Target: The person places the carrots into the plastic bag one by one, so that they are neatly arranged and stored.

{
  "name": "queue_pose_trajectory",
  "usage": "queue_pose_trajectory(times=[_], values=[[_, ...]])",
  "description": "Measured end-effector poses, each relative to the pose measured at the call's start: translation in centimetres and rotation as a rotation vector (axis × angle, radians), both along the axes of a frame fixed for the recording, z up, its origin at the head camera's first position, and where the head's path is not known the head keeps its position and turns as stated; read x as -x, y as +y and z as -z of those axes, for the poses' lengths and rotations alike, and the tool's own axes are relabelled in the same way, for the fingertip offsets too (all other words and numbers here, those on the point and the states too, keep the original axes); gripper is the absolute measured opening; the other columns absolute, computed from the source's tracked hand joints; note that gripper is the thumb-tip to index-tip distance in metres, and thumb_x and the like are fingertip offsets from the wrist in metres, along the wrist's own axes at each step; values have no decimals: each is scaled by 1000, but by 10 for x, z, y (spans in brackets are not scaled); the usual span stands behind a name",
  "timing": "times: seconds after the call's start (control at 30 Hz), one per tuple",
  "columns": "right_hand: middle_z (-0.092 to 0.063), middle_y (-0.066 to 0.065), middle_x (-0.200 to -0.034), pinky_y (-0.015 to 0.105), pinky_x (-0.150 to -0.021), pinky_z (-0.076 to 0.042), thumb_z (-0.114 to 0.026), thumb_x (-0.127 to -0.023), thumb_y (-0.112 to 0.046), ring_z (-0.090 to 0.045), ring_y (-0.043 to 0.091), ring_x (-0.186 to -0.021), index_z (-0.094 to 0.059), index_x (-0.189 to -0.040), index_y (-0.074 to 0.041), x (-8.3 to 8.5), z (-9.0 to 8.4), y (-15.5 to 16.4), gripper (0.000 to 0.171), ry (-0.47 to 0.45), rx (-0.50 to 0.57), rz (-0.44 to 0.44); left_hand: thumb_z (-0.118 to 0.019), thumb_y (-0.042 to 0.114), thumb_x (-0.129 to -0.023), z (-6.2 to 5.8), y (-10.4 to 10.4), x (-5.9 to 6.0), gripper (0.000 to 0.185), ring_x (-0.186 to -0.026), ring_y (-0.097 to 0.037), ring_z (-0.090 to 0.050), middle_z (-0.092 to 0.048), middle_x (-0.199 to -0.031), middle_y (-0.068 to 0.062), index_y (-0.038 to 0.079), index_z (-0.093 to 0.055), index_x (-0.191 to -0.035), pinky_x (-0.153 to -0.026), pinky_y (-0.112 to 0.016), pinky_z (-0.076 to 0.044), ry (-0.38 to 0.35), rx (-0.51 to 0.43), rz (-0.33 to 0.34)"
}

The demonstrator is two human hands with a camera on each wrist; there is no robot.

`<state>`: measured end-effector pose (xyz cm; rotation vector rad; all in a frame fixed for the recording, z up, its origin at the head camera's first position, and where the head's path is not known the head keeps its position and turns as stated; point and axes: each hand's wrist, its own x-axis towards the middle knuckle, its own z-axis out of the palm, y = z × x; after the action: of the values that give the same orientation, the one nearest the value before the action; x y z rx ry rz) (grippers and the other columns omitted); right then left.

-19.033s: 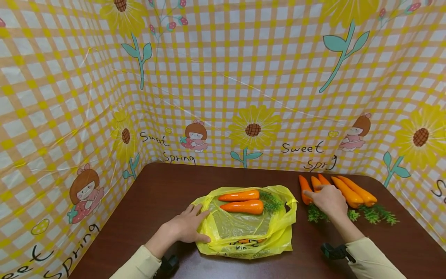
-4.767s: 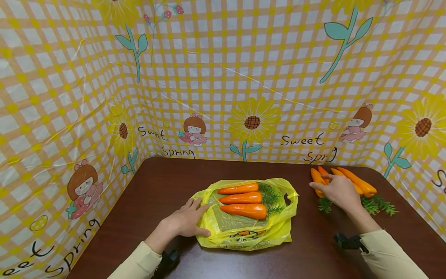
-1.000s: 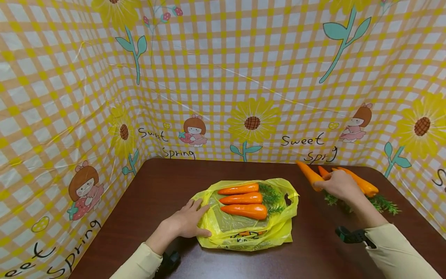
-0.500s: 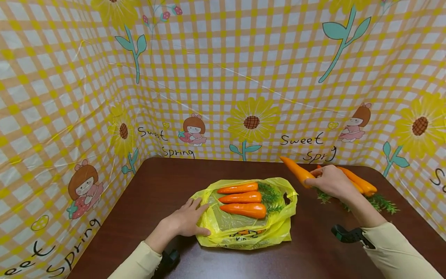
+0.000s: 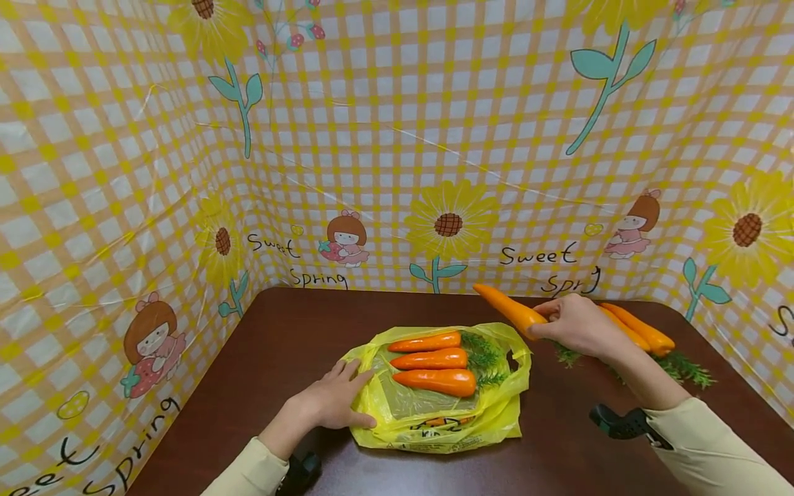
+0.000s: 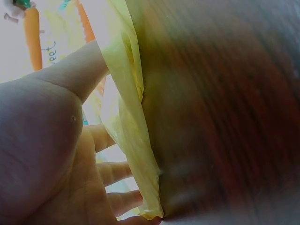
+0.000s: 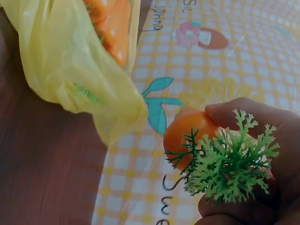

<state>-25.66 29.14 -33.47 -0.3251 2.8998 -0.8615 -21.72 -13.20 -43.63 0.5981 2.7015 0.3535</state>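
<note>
My right hand [image 5: 577, 324] holds an orange carrot [image 5: 509, 308] by its thick end, above the table and just right of a yellow plastic bag [image 5: 434, 437]. The carrot's tip points away to the upper left; its green leaves [image 7: 229, 164] stick out below the fingers in the right wrist view. Three carrots lie side by side on the bag's opened middle, the nearest carrot [image 5: 437, 381] lowest, leaves to the right. My left hand [image 5: 331, 399] rests with spread fingers on the bag's left edge; in the left wrist view its fingers [image 6: 112, 173] lie against the plastic.
More carrots [image 5: 642, 329] with green leaves [image 5: 688, 370] lie at the table's back right, partly hidden by my right hand and forearm. The dark brown table [image 5: 298, 324] ends at a checked, flower-printed cloth [image 5: 384, 172] that rises behind and along both sides.
A third carrot joined the two on the bag between the two oldest frames. Since then my right hand has lifted another carrot from the right-hand group and carried it left. My left hand stays put.
</note>
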Motion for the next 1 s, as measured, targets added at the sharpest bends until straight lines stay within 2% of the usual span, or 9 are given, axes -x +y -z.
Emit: queue_pose_trajectory(times=[0.23, 0.47, 0.7, 1.0], values=[[-38, -5, -46, 24, -41, -32, -76, -88, -35, -28, 9, -39, -63, -132, 5, -7, 1, -17, 60, -23, -8, -54, -70, 59, -88, 6, -2, -2, 89, -153, -43, -16, -17, -168, -15, 21, -33, -159, -111, -63, -35, -7, 7, -3], [-31, -7, -49, 22, -43, -25, -79, -86, -32, -24, 8, -41, -64, -132, 3, -7, 2, -31, 60, -51, -23, -178, -70, 59, -88, 9, -1, -2, 89, -153, -43, -17, -18, -167, -15, 20, -33, -159, -111, -62, -36, 4, 6, 0], [-26, -9, -47, 20, -43, -22, -81, -83, -34, -18, 7, -40, -70, -128, -4, -7, 7, -47, 55, -58, -46, -309, -70, 59, -88, 6, 0, -2, 89, -153, -43, -18, -19, -167, -15, 18, -35, -158, -112, -62, -35, 13, 8, 0], [-25, -9, -47, 20, -45, -20, -81, -83, -24, -16, 9, -42, -70, -127, -6, -5, 13, -67, 49, -94, -59, -380, -70, 59, -88, 5, -1, 3, 89, -153, -43, -17, -18, -167, -15, 19, -34, -159, -112, -63, -35, 19, 8, -1]])
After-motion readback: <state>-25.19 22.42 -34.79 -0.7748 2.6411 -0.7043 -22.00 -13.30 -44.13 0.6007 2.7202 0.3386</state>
